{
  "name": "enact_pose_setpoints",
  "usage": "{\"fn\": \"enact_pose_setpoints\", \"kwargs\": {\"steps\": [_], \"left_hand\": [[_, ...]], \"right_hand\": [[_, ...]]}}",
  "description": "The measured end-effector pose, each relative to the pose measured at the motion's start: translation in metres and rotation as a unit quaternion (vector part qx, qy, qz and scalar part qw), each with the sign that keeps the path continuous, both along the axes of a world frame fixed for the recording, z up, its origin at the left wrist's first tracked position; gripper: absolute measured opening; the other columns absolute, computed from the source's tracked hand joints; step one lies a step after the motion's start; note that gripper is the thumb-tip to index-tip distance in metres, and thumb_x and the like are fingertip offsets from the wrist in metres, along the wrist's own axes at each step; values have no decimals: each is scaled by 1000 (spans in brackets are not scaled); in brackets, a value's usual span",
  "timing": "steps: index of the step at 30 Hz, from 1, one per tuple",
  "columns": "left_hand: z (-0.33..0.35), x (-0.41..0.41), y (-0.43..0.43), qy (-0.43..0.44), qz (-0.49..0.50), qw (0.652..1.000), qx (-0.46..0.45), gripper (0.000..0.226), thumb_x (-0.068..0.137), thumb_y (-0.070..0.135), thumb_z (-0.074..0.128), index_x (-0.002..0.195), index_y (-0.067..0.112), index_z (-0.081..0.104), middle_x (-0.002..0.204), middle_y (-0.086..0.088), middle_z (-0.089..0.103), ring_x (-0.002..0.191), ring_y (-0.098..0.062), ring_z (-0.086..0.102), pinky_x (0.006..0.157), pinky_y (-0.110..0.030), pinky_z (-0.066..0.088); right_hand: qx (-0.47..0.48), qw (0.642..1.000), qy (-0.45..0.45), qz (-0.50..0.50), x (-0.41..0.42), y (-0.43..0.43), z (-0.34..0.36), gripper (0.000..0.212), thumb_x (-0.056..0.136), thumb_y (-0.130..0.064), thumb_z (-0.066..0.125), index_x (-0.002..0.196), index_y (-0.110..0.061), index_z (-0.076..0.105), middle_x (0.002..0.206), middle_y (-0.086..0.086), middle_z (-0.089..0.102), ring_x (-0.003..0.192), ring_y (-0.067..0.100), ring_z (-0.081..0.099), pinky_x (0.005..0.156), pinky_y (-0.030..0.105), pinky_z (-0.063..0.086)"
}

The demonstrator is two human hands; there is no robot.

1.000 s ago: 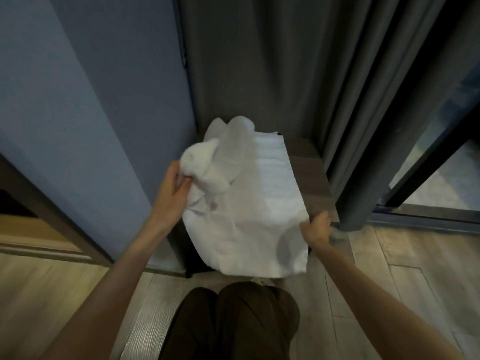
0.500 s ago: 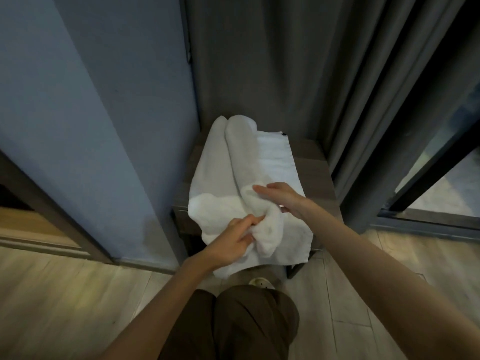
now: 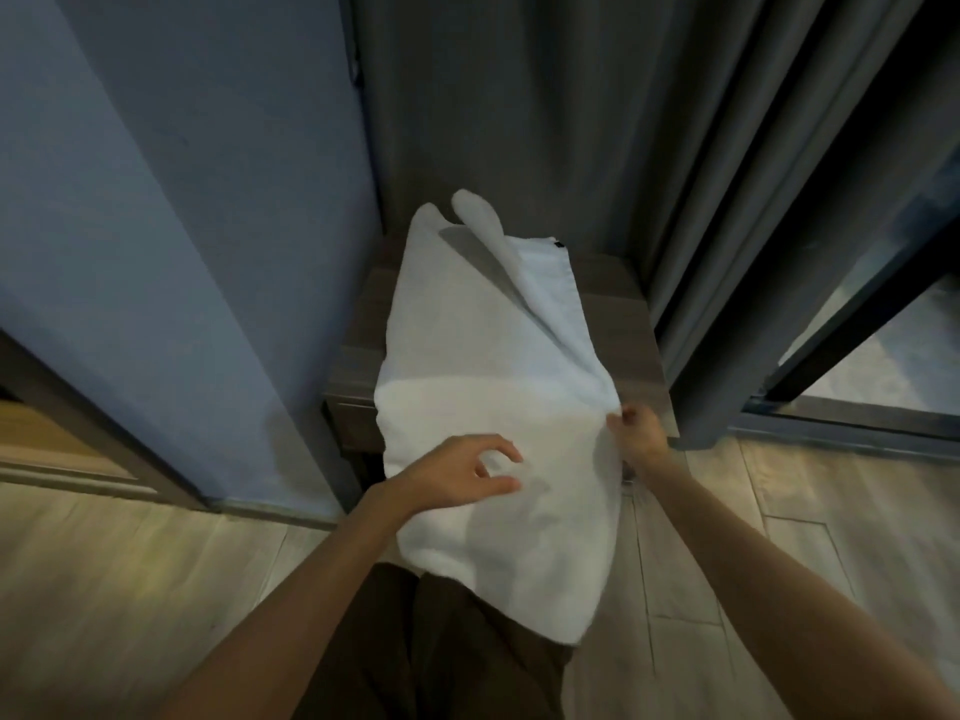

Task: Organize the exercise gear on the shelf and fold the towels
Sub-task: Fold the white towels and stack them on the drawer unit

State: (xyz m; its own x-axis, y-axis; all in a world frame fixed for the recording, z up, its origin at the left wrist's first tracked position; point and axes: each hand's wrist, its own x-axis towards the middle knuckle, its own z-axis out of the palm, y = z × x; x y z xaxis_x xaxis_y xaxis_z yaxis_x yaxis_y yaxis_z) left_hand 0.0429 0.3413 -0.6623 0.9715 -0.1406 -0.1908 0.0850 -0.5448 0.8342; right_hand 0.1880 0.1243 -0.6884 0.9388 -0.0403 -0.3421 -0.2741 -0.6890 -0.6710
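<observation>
Now right hand (image 3: 636, 431) pinches white towel (image 3: 467, 345) edge; left hand (image 3: 457, 470) half-open, curved fingertips touching towel.

Grey curtain (image 3: 519, 122) hangs in heavy folds across the back. Left of the curtain, a blue wall (image 3: 182, 200) runs down to a dark wooden frame (image 3: 78, 407). Right of it, a black-framed glass door (image 3: 857, 324). Below the curtain, pale wood-plank floor (image 3: 130, 589) and brown trousers (image 3: 441, 667) at the bottom edge.
</observation>
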Motion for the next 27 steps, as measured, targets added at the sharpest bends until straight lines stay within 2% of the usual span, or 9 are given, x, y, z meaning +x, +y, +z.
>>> {"fn": "enact_pose_setpoints", "kwargs": {"steps": [4,8,12,14,17,20,23,25,27], "left_hand": [[-5,12,30,-96,190,976,45,27,89,12,63,117,11,61,127,-6,57,119,-24,52,98,-21,35],[-7,27,68,-73,269,955,101,40,93,11,57,132,9,53,145,-15,40,137,-28,34,114,-32,22],[-9,52,82,-68,178,965,180,47,97,18,51,143,19,40,156,-11,21,144,-32,17,117,-36,12],[-12,65,81,-37,116,967,223,48,100,21,43,147,22,33,158,-8,16,145,-32,12,117,-38,10],[-18,82,80,-82,137,951,263,39,99,18,43,138,21,49,146,-13,41,133,-32,37,111,-37,31],[-17,102,74,-165,192,917,308,29,97,17,44,120,15,62,127,-13,53,114,-31,47,97,-42,43],[-14,128,69,-148,140,928,311,40,101,22,37,140,18,44,152,-7,31,139,-28,28,117,-40,18],[-20,148,72,-77,100,932,338,47,103,30,27,150,27,21,160,2,6,147,-21,3,120,-39,0],[-26,164,76,-42,96,927,361,50,103,35,22,152,33,10,160,4,-5,147,-22,-9,119,-43,-4]], "right_hand": [[28,999,3,28,-1,6,11,50,93,-41,57,127,-7,47,119,12,54,110,34,55,89,45,48],[-16,997,-33,70,11,16,16,51,93,-38,59,128,-3,50,121,15,56,113,36,53,89,42,44],[31,995,-86,45,20,20,20,24,98,-33,50,100,-9,49,93,8,55,80,24,54,69,32,40],[-3,995,-89,47,22,17,18,18,100,-30,45,98,-11,44,92,10,55,71,19,50,67,32,38],[-106,986,-93,88,25,14,11,9,97,-20,47,100,-13,43,104,15,58,89,33,55,72,37,43],[-143,961,-187,144,33,29,13,25,91,-14,55,114,-13,45,118,12,52,107,34,48,83,46,46],[-166,921,-283,210,48,64,19,35,93,-19,55,126,-14,44,121,12,51,108,33,49,83,47,47],[-177,906,-302,239,65,88,20,40,93,-20,54,131,-14,42,122,12,50,106,34,50,81,46,46],[-191,899,-296,261,85,109,18,44,94,-23,51,136,-17,36,123,11,48,107,33,49,82,45,45]]}}
